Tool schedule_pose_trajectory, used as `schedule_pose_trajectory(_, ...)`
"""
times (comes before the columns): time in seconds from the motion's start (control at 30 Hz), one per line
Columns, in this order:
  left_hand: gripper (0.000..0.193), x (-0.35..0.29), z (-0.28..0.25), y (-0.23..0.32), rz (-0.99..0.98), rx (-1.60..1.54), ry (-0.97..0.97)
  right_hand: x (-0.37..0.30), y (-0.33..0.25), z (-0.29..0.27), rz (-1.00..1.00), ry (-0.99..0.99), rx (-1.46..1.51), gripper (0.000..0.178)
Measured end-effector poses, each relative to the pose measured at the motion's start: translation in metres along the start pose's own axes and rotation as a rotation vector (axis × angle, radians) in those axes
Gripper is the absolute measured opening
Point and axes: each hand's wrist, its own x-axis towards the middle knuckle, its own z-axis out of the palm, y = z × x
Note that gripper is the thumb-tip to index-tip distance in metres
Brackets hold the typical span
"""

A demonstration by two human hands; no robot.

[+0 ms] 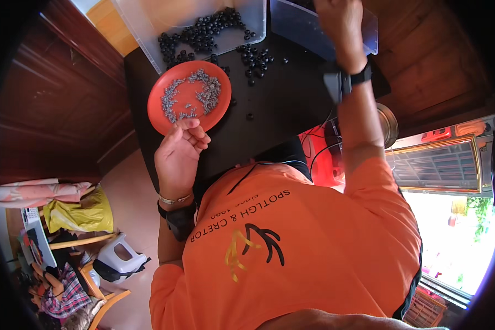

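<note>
My left hand (180, 157) is at the near rim of a round orange-red plate (157, 115), palm turned up and fingers curled together. Whatever those fingers may hold is too small or hidden to make out. On the plate lies a loose ring of small grey metal pieces (209, 91), perhaps screws. My right hand (340, 25) reaches far forward over a bluish clear plastic bin (300, 25). Its fingers are blurred and partly cut off by the upper edge. Small round black parts (209, 33), bead-like, fill part of a larger clear plastic bin (258, 19).
More black parts (256, 60) are scattered on the dark table (280, 104) beside the larger bin. Thin cables (319, 129) hang near the table's right side, next to a red stool (327, 165). To the left stand a wooden chair (107, 302) and another person in a checked shirt (69, 297).
</note>
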Motion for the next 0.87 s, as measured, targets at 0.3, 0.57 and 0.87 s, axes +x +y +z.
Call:
schedule_pose_trajectory(0.3,0.028,0.001,-0.009,-0.003,-0.021,-0.076,0.035,-0.062,0.022,0.068,0.182,-0.462,0.317,0.013)
schedule_pose_trajectory(0.57,0.025,-0.002,-0.009,0.0,-0.033,-0.074,0.054,-0.11,0.02,0.117,-0.11,-0.915,0.141,0.014)
schedule_pose_trajectory(0.87,0.029,0.0,-0.013,-0.005,-0.029,-0.09,0.025,-0.109,0.016,0.136,-0.198,-0.985,-0.119,0.018)
